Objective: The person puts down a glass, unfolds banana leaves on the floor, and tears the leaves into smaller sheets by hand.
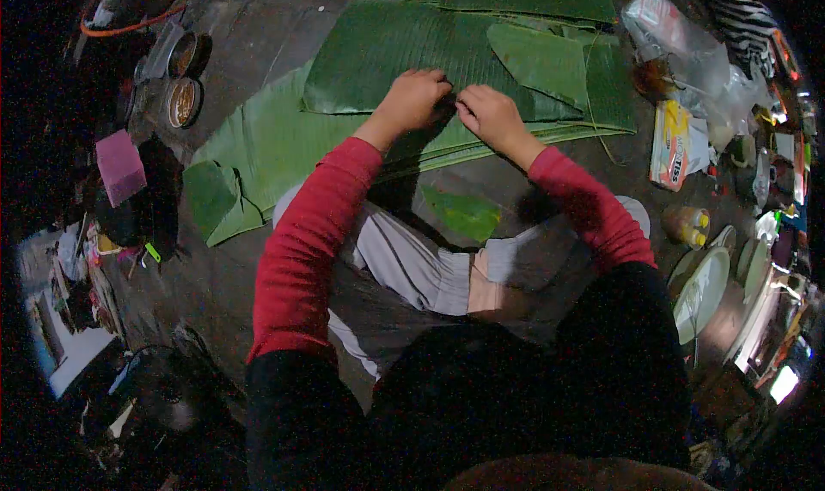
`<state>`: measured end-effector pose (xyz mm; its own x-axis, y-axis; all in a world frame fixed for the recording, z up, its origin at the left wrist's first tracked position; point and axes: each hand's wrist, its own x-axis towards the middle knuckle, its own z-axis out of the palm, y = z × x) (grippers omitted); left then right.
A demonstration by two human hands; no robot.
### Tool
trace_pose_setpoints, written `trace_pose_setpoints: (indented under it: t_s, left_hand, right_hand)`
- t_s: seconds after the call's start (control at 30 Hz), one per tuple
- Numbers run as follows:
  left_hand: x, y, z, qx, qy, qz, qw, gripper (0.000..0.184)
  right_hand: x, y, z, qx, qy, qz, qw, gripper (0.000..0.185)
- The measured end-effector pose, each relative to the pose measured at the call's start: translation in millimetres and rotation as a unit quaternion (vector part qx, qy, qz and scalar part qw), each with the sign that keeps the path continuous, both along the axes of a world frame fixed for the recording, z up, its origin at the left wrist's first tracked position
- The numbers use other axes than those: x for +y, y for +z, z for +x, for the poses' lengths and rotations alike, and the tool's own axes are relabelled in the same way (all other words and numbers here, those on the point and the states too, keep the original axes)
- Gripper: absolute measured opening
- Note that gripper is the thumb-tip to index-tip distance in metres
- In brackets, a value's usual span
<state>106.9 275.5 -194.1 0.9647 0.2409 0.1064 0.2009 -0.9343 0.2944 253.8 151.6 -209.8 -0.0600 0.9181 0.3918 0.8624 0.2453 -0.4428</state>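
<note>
Dark green banana leaf (369,53) on floor (249,27), beneath left hand (417,96) and right hand (491,117), both curled, nearly meeting; can't tell if clamped on it. Overlapped at right by smaller leaf piece (541,61). Paler leaves (258,126) underneath. Leaf scrap (461,213) beside grey trousers (400,263). Plastic bag (675,40) right, pink boxy item (121,166) left.

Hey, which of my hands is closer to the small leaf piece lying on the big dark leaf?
Right. Your right hand is just below the small leaf piece in the picture, not touching it. Your left hand is farther away, to the left of the right hand.
</note>
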Motion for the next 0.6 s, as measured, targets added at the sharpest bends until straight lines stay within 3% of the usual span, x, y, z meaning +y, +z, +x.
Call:
trace_pose_setpoints:
  t_s: [0.23,0.33,0.4,0.6]
  left_hand:
    - [-1.9,4.0,-7.2,-0.036,0.014,-0.021,0.999,0.026]
    - [-4.3,15.0,-14.3,0.018,0.026,-0.019,0.999,0.026]
    - [-1.1,24.4,-22.4,0.032,0.024,-0.021,0.999,0.026]
    - [7.5,67.9,-58.7,0.093,0.006,0.027,0.995,0.026]
  right_hand:
    - [-4.3,9.6,11.5,0.072,-0.053,-0.006,0.996,0.014]
    - [-7.3,12.4,24.9,0.088,-0.119,0.009,0.989,0.016]
    - [-9.5,15.4,40.3,0.213,-0.257,0.025,0.942,0.019]
    - [-20.8,51.8,116.5,0.208,-0.354,0.07,0.909,0.021]
